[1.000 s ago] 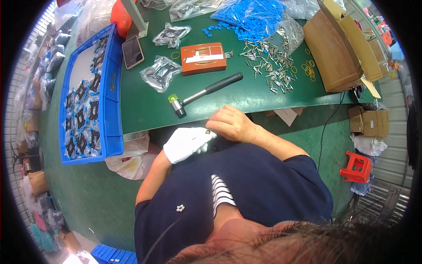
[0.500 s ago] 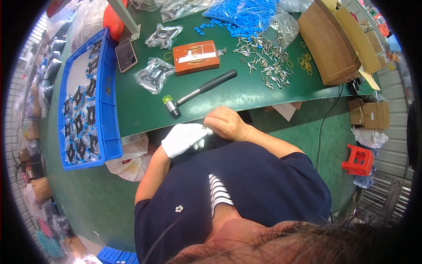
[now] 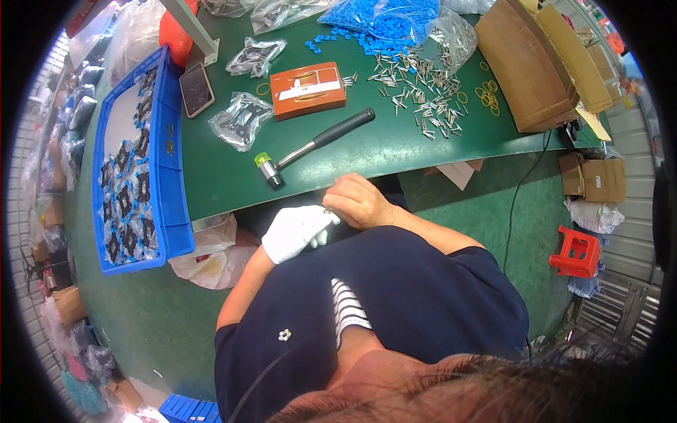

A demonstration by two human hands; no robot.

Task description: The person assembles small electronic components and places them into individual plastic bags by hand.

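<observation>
In a white glove, my left hand [image 3: 296,231] is closed, fingertips pinched, just off the table's near edge. My bare right hand [image 3: 358,201] meets it there with curled fingers. Between the fingertips shows a tiny dark bit of something, too small to name. On the table beyond lies a hammer [image 3: 310,146] with a black grip and a green-and-black head. An orange-brown box [image 3: 309,106] with a white patch sits behind it. Bagged black parts [image 3: 242,121] lie to its left. Loose metal pins or screws [image 3: 430,95] are scattered at the right.
A blue tray [image 3: 176,204] of black-and-blue parts stands left, beside a phone [image 3: 197,90]. Small blue pieces [image 3: 384,25] are heaped at the back. Rubber bands [image 3: 488,99] lie near an open cardboard box [image 3: 525,77]. A red stool [image 3: 575,252] stands on the floor at right.
The table and its things have shifted slightly left in the picture. Both hands stay together at the table edge, fingers slightly changed in pose.
</observation>
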